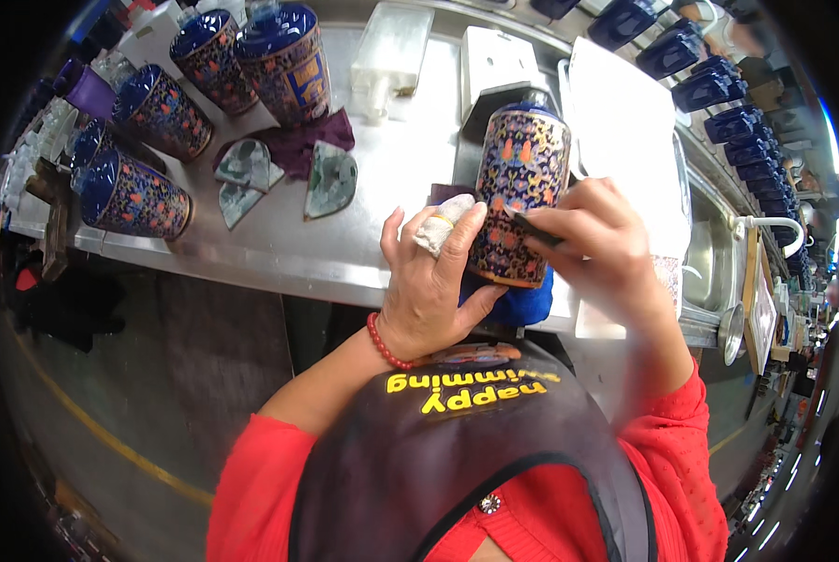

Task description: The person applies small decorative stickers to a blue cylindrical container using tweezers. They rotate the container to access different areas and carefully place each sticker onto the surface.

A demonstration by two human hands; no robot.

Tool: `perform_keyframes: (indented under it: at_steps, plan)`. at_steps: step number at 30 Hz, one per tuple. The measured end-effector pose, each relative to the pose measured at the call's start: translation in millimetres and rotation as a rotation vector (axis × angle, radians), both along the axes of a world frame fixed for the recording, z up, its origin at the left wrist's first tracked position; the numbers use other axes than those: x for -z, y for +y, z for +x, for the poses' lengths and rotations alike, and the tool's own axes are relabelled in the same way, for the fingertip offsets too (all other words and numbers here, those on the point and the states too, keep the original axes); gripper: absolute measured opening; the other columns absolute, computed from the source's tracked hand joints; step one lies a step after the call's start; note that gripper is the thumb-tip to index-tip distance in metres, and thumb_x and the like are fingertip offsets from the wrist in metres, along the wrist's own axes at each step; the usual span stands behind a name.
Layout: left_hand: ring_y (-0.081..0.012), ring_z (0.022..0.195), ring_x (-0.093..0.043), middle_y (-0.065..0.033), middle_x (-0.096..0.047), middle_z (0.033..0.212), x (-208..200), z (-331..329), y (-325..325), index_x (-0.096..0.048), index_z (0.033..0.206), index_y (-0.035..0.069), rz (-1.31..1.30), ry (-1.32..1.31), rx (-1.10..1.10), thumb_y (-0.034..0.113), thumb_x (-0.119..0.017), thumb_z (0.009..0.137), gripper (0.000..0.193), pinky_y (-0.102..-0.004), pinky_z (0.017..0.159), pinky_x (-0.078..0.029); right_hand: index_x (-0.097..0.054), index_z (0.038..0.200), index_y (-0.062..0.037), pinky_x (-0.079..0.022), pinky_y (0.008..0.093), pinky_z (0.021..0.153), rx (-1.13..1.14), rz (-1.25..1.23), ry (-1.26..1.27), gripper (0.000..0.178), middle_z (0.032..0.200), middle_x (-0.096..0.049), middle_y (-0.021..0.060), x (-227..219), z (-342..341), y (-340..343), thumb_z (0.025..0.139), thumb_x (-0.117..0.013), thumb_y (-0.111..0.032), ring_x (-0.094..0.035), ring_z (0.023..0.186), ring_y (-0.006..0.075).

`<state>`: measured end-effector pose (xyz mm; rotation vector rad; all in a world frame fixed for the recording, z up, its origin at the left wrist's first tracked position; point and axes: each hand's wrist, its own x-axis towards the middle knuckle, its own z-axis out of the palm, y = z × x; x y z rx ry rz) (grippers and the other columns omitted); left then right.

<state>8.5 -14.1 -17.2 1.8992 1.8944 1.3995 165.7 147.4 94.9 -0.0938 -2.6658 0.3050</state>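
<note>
A dark blue bottle [524, 164] with a colourful floral pattern and gold edging leans on a dark support, its base toward me over a blue cloth [534, 305]. My left hand [429, 286] braces it, index finger along its left side and thumb at its base. White wrapping bound with a yellow band [445, 219] covers one of that hand's fingers. My right hand [602, 234], slightly blurred, pinches a slim dark tool [537, 230] whose pale tip meets the patterned face. The tool's far end is hidden in my grip.
Several similar bottles [283, 70] stand at the left. Near them lie dark green-grey patterned pieces [331, 178] and a purple cloth [297, 155]. A clear plastic container [391, 56] and a white box [499, 61] stand behind. A sink [714, 258] with a white tap [780, 228] is at right.
</note>
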Motion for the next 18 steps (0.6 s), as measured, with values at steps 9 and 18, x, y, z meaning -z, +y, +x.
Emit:
perform_keyframes:
  at_steps: [9, 18]
  plan:
    - [-0.0319, 0.128, -0.044, -0.0153, -0.064, 0.134, 13, 6, -14, -0.073, 0.128, 0.019, 0.119, 0.302, -0.04, 0.029, -0.075, 0.082, 0.047, -0.0569, 0.12, -0.014, -0.066, 0.11, 0.0039, -0.052, 0.0278, 0.067, 0.463, -0.459, 0.184, 0.016, 0.088, -0.067, 0.0092, 32, 41, -16, 0.095, -0.068, -0.002, -0.066, 0.076, 0.0163]
    - [-0.0261, 0.127, -0.043, -0.0041, -0.064, 0.128, 19, 13, -14, -0.075, 0.124, 0.028, 0.222, 0.333, -0.133, 0.024, -0.074, 0.082, 0.041, -0.0577, 0.115, -0.02, -0.073, 0.124, -0.006, -0.051, 0.044, 0.099, 0.363, -0.074, 0.112, 0.048, 0.137, -0.061, 0.0245, 64, 54, -43, 0.079, -0.066, 0.011, -0.062, 0.116, 0.0398]
